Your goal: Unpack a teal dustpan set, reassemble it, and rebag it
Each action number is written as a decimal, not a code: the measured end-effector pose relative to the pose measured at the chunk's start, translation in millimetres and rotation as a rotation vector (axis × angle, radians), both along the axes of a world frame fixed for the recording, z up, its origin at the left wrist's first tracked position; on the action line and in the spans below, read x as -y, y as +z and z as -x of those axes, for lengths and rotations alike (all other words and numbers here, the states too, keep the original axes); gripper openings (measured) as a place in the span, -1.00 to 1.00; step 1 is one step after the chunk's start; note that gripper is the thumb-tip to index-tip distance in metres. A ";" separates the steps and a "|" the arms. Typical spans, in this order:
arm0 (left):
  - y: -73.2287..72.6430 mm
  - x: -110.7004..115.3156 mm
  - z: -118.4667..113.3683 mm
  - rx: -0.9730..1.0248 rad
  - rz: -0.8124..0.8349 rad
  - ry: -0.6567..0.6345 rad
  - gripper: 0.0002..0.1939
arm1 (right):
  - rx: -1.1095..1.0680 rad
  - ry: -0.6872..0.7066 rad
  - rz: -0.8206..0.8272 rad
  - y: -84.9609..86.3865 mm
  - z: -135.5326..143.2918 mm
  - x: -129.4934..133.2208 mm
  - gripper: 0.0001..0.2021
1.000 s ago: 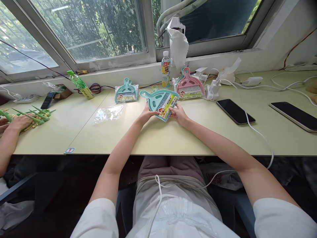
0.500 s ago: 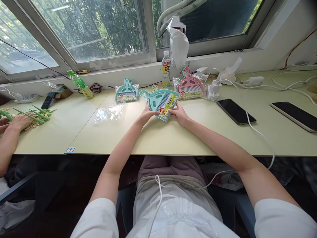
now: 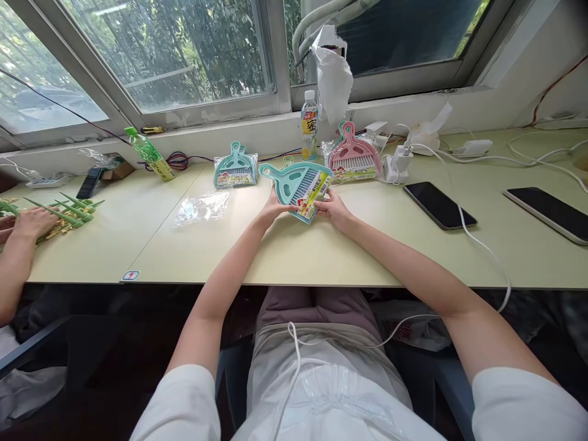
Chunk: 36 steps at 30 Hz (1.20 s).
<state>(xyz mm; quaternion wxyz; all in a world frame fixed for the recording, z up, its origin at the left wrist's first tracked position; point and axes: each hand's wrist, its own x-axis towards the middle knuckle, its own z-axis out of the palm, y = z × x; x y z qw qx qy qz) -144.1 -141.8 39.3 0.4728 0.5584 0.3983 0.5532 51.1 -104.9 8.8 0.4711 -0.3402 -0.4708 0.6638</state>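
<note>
A teal dustpan-and-brush set with a yellow label is held tilted above the table, its handle toward the upper left. My left hand grips its lower left edge, and my right hand grips the right edge by the label. Behind it on the left, a wrapped teal set rests on the table. To the back right sits a pink set, partly in clear wrap. A crumpled clear plastic bag lies to the left of my hands.
On the table are a green bottle, a yellow-labelled bottle, a phone, a second phone, a charger and white cables. At far left, another person's hands touch green-leaved items.
The view has shifted very slightly. Both hands hold the teal set in nearly the same place as before.
</note>
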 end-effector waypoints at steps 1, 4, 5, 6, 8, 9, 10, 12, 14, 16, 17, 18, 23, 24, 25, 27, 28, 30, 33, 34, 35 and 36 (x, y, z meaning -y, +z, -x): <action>-0.8 -0.6 0.3 0.002 -0.002 0.001 0.19 | 0.000 -0.001 0.000 -0.1 0.0 -0.2 -0.51; -2.6 -2.3 1.3 0.001 0.001 -0.006 0.18 | -0.001 -0.005 0.005 -0.1 0.1 -0.5 -0.50; -3.0 -2.7 1.6 -0.004 0.000 -0.008 0.18 | 0.000 -0.003 0.007 0.0 0.1 -0.5 -0.49; -3.2 -3.0 1.8 -0.010 -0.003 -0.006 0.17 | 0.002 -0.002 0.009 0.1 0.2 -0.4 -0.48; -3.2 -3.2 2.1 -0.023 -0.008 0.001 0.17 | 0.003 -0.001 0.010 0.3 0.2 -0.2 -0.48; -3.1 -3.1 2.2 -0.026 -0.007 0.004 0.17 | 0.001 -0.002 0.009 0.4 0.3 0.0 -0.48; -2.9 -3.0 2.3 -0.027 -0.004 0.004 0.18 | -0.003 -0.003 0.006 0.4 0.4 0.3 -0.49; -3.1 -3.1 2.8 -0.029 0.004 -0.004 0.18 | -0.011 -0.006 0.000 0.3 0.6 0.8 -0.50; -4.3 -4.3 4.0 -0.040 0.005 -0.014 0.18 | -0.011 -0.006 -0.006 -0.2 0.7 0.9 -0.52; -5.9 -6.7 6.0 -0.065 -0.003 -0.019 0.18 | -0.005 -0.006 -0.007 -1.3 0.5 0.3 -0.53; -6.6 -7.9 7.1 -0.083 -0.009 -0.019 0.19 | -0.001 -0.006 -0.006 -2.0 0.3 -0.3 -0.54; -6.8 -8.8 8.2 -0.104 -0.015 -0.017 0.19 | 0.003 -0.004 -0.006 -2.7 -0.1 -1.2 -0.53; -0.8 -6.0 13.1 -0.281 0.053 -0.042 0.12 | 0.012 -0.001 -0.006 -5.1 -2.3 -6.2 -0.51; 0.9 -5.1 14.5 -0.313 0.079 -0.058 0.05 | 0.013 -0.004 -0.005 -5.1 -2.6 -6.7 -0.51; 2.2 -4.8 16.3 -0.337 0.096 -0.075 -0.03 | 0.012 -0.008 -0.005 -5.0 -2.7 -6.9 -0.51; 3.2 -7.1 22.0 -0.376 0.106 -0.078 -0.22 | 0.009 -0.015 -0.006 -4.4 -2.5 -6.5 -0.52; 2.7 -9.6 26.1 -0.409 0.100 -0.040 -0.33 | 0.009 -0.017 -0.007 -4.1 -2.2 -6.1 -0.52; 0.7 -15.9 37.4 -0.548 0.068 0.138 -0.45 | 0.014 -0.018 -0.009 -3.5 -1.3 -5.1 -0.51; -2.7 -22.9 59.5 -0.919 -0.047 0.572 -0.44 | 0.031 -0.006 -0.007 -2.8 0.3 -3.9 -0.49; -3.5 -23.6 67.1 -1.032 -0.068 0.693 -0.47 | 0.035 -0.001 -0.006 -2.5 0.7 -3.6 -0.48; -4.2 -23.5 74.3 -1.121 -0.065 0.780 -0.49 | 0.038 0.002 -0.006 -2.2 0.9 -3.2 -0.48; -4.9 -22.9 81.0 -1.189 -0.046 0.852 -0.51 | 0.041 0.005 -0.008 -1.7 1.0 -2.7 -0.47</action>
